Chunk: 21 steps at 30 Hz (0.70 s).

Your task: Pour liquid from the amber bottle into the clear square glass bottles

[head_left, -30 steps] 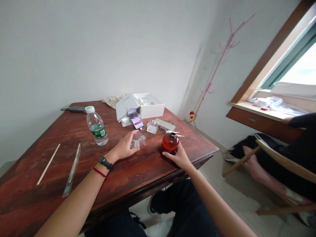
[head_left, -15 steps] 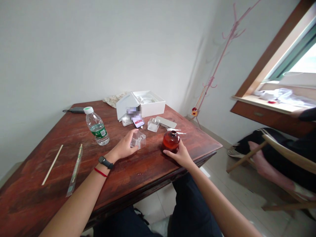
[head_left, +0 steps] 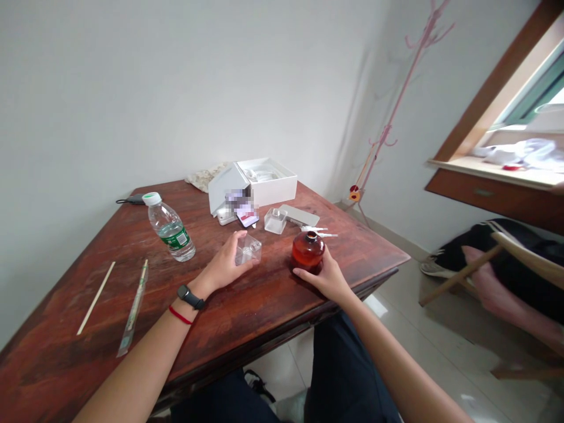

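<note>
My left hand [head_left: 224, 262] is curled around a small clear square container [head_left: 249, 251] standing on the table, thumb in front and fingers behind. A round amber glass bottle [head_left: 307, 254] with an open neck stands upright in the grip of my right hand [head_left: 328, 276], its thumb across the lower front. Behind these two, a second clear square container [head_left: 275, 221] sits beside a flat pale case [head_left: 301, 215]. Thin white-tipped droppers or sticks [head_left: 324, 235] lie just behind the amber bottle.
On the dark red wooden table [head_left: 220, 329] stand a water bottle [head_left: 173, 229] and an open white box [head_left: 273, 188]. A phone [head_left: 247, 217] leans there. A chopstick [head_left: 96, 298] and a wrapped pair [head_left: 133, 308] lie left. Another person's leg [head_left: 506, 294] shows at right.
The view has shifted slightly, so the coat rack and window sit farther right. Both hands keep their hold on the clear container and the amber bottle, with little visible movement.
</note>
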Each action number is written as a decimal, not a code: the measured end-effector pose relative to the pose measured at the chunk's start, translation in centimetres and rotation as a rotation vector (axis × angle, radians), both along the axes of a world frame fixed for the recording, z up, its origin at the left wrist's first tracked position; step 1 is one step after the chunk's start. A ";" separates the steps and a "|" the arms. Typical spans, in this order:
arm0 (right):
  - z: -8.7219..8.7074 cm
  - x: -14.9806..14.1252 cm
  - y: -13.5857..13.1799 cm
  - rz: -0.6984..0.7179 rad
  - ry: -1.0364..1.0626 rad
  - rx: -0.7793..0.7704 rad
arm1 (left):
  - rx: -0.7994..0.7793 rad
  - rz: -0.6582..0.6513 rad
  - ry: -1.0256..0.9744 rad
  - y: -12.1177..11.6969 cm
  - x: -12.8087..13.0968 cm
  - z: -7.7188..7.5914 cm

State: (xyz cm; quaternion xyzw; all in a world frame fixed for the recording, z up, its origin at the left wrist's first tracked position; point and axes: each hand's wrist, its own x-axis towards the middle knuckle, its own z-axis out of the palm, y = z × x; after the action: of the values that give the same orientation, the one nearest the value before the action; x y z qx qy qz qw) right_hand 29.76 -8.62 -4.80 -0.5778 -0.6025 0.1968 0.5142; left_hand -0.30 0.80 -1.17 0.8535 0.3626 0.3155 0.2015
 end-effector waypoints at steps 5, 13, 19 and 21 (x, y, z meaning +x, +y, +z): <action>0.2 -0.1 -0.2 0.005 -0.048 -0.003 | 0.002 0.015 -0.016 -0.5 0.3 0.3; 0.5 -0.3 -0.3 0.007 -0.067 0.021 | 0.021 0.039 0.026 -1.0 0.5 1.0; 0.4 -0.2 -0.3 0.004 -0.073 0.007 | 0.012 0.083 0.057 -1.2 0.5 1.3; 0.2 -0.1 -0.3 -0.003 -0.068 0.001 | 0.006 0.092 0.050 -1.1 0.5 1.1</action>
State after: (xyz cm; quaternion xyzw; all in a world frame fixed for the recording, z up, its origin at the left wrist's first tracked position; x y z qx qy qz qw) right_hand 29.63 -8.95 -4.58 -0.5850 -0.6188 0.1759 0.4939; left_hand 0.17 -0.30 -0.02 0.8441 0.4054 0.3043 0.1750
